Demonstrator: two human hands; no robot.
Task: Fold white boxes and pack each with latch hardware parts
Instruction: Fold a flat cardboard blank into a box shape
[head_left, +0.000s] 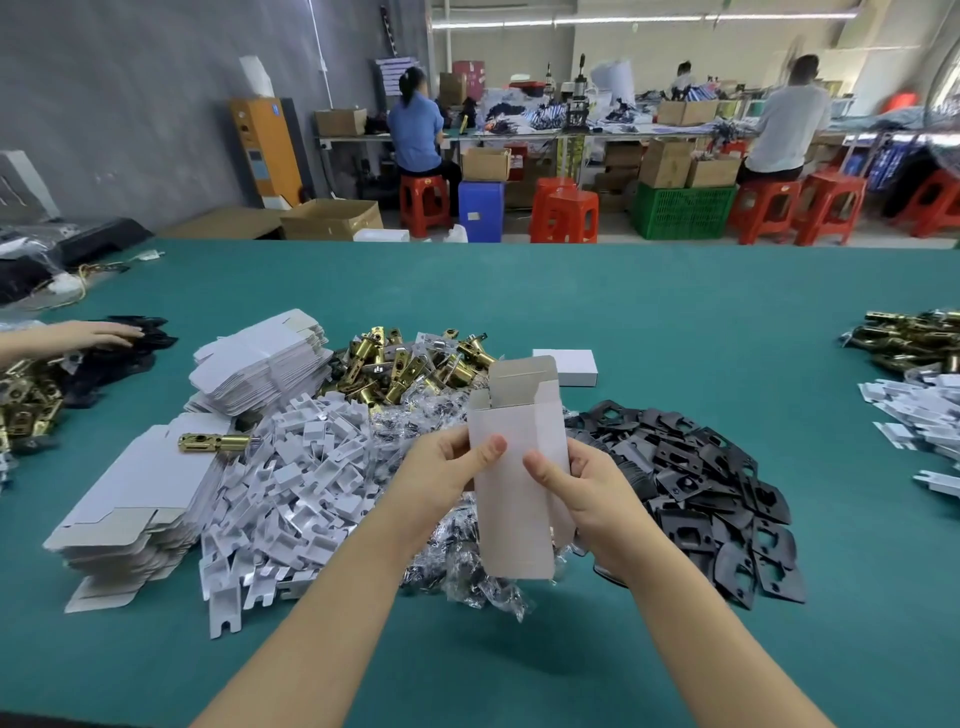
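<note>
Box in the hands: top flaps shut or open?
Open. The white box top flaps stand up unfolded, grey inside visible; both hands' grip is on its sides.

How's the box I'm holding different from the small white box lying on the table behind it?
The held box stands upright in both hands, top flaps open; the closed box lies flat on the green table, untouched. The held one looks larger, being nearer. Both are white cardboard.

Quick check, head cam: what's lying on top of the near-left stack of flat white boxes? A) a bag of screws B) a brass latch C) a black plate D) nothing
B: a single brass latch lies on the near-left stack of flat white boxes, apart from the main latch pile.
</note>
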